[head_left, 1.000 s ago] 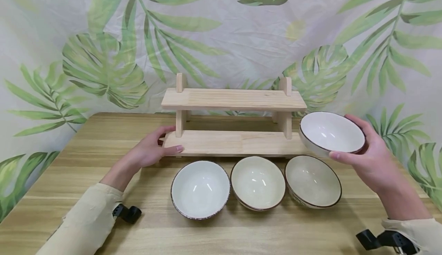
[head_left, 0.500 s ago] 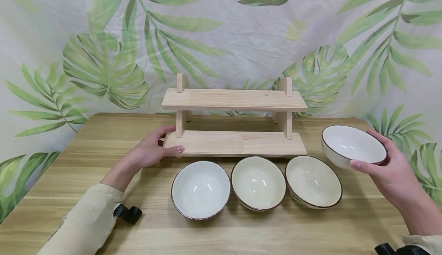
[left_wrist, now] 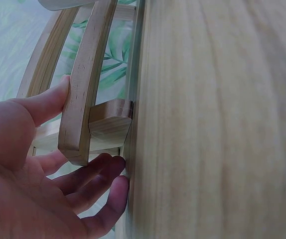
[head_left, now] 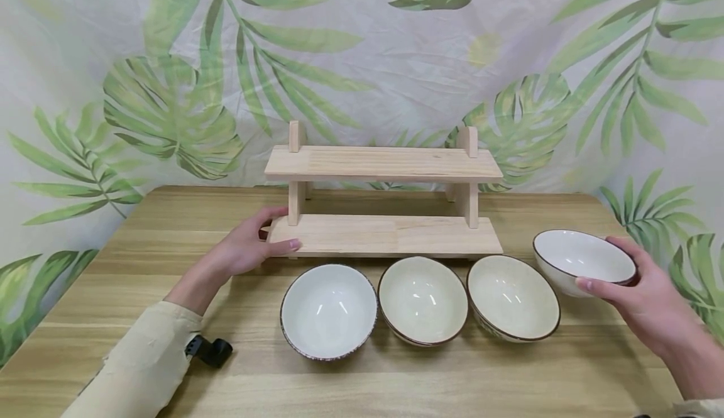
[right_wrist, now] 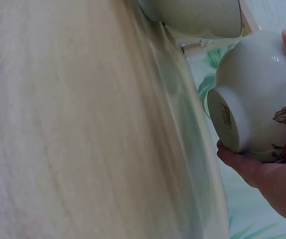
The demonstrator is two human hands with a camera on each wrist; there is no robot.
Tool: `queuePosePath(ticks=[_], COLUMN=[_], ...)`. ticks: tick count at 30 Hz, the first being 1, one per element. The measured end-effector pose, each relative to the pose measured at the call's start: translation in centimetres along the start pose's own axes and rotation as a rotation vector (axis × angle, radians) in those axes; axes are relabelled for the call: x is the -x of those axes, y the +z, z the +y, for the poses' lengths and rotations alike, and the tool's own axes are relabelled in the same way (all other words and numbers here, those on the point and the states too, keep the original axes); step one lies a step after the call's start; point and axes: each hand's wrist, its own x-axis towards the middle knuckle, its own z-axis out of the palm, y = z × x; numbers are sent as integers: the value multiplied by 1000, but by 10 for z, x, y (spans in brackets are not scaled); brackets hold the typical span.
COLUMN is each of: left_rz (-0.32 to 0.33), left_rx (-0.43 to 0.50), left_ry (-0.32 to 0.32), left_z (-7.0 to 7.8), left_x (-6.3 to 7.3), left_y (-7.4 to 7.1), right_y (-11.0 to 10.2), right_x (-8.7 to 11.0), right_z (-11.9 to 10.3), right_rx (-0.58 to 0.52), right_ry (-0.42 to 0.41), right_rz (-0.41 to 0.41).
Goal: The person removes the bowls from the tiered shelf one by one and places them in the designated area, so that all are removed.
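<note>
My left hand (head_left: 249,242) grips the left end of the lower board of a two-tier wooden rack (head_left: 384,236). In the left wrist view the thumb (left_wrist: 53,102) lies on the board's top and the other fingers curl below it. At the right, my right hand (head_left: 650,298) holds a white bowl (head_left: 582,258) by its far-right side, thumb at the rim. The right wrist view shows this bowl (right_wrist: 257,74) tilted above the table, its foot and a red flower pattern visible. A cream bowl (head_left: 513,298) stands just left of it.
Another cream bowl (head_left: 424,302) and a white speckle-rimmed bowl (head_left: 329,311) continue the row in front of the rack. All stand on a wood-grain table (head_left: 362,386). A leaf-patterned cloth (head_left: 407,60) hangs behind the table.
My right hand has carried the white bowl from beside the rack's right end to the right, then down toward the table. The left hand, rack and other bowls have stayed put.
</note>
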Motion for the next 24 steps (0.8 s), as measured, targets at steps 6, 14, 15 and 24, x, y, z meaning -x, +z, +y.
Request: queuePosePath(ticks=[6,14,15,24], left_rz=[2,8,7,9], left_rx=[-8,-8,-5,-5], left_ry=[-7,-7,-7,-22], left_z=[0,2,2,0], left_x=[0,-2,-2,0], left_y=[-1,2,2,2], right_y=[1,-2,-2,-1], right_x=[2,4,5,5], right_z=[4,11,12,16], right_rx=[62,166,151,55], right_ry=[4,36,35,44], right_rz=[18,31,28,-7])
